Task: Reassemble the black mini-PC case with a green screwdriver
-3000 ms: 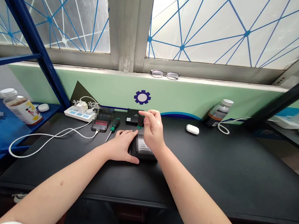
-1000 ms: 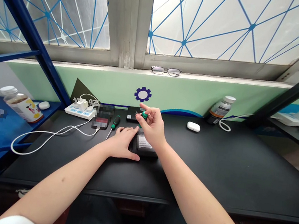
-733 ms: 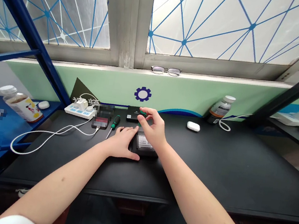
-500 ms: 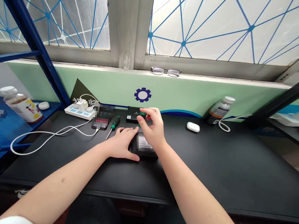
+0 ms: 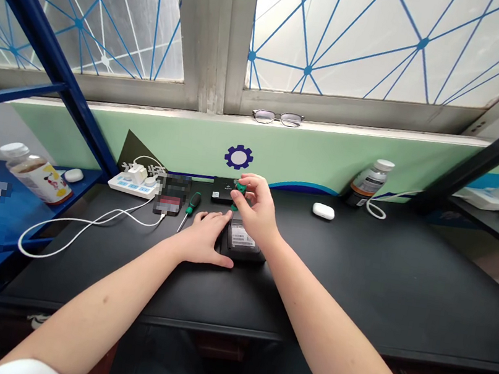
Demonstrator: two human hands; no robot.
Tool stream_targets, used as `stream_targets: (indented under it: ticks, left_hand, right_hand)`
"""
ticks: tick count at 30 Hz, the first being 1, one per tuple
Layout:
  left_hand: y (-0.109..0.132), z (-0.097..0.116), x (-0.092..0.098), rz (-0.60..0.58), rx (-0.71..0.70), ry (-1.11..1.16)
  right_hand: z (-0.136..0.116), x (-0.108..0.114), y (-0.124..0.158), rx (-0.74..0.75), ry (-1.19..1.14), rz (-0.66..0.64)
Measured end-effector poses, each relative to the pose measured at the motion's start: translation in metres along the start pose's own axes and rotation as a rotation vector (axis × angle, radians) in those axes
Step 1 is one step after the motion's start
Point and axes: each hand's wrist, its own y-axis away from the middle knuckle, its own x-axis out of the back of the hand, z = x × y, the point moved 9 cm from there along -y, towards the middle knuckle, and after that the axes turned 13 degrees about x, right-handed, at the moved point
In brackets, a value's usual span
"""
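A black boxy device (image 5: 246, 254) with a white label lies on the black desk in front of me. My left hand (image 5: 208, 240) braces its left side, thumb along the near edge and fingertips by the far left corner. Above the far part of the device, my right hand (image 5: 258, 210) has its thumb and fingers closed round the green and black handle of a screwdriver (image 5: 241, 187). That screwdriver stands roughly upright, and its tip is hidden. Left of my left hand lies a second screwdriver (image 5: 193, 203) with a green and black handle.
Behind the device sits a flat black box (image 5: 222, 190). A phone (image 5: 168, 205) on a white cable (image 5: 84, 223) and a power strip (image 5: 130, 185) are at left. A white earbud case (image 5: 323, 211) and a bottle (image 5: 369, 183) stand to the right. Glasses (image 5: 277, 118) rest on the ledge.
My right hand's fingers have shifted round the screwdriver handle, and more of the handle now shows. The hand has moved slightly right and down. My left hand and the device hold their place.
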Motion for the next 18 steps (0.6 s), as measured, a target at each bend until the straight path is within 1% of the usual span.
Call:
stream_targets:
  ticks: [2,4,7,11,15,18]
  left_hand:
    - [0.000,0.000,0.000,-0.003,0.001,-0.004]
    - [0.000,0.001,0.001,0.001,-0.003,-0.002]
    - [0.001,0.003,0.003,-0.001,0.002,0.004]
    - [0.003,0.003,0.003,-0.011,0.013,0.007]
    - [0.002,0.002,0.003,0.009,-0.003,0.014]
    - [0.002,0.002,0.003,0.006,-0.004,0.016]
  right_hand:
    - [0.004,-0.005,0.003,-0.060,-0.101,-0.008]
    - [0.003,-0.007,0.005,-0.076,-0.130,-0.004]
    - [-0.004,-0.006,0.005,-0.018,-0.035,0.003]
    - [-0.013,-0.006,0.004,0.074,0.091,-0.040]
    - [-0.013,-0.006,0.004,0.100,0.100,-0.053]
    - [-0.015,-0.005,0.003,0.150,0.107,-0.045]
